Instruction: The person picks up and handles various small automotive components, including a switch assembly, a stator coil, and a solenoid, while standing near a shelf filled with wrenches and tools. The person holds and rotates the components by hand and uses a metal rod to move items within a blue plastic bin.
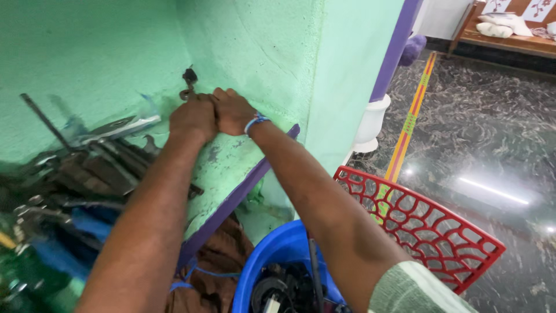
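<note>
Both my hands meet at the back corner of a green wall shelf (231,174). My left hand (194,117) is closed around a small rusty metal tool (189,81) whose dark end sticks up above my knuckles. My right hand (233,110), with a blue and white wristband, presses against the left hand, fingers curled; what it grips is hidden.
A heap of dark metal tools and rods (87,168) lies on the shelf at left. Below stand a blue tub (278,249) with dark parts, brown cloth (220,261), and a red plastic chair (423,226). A white pot (370,122) stands on the marble floor.
</note>
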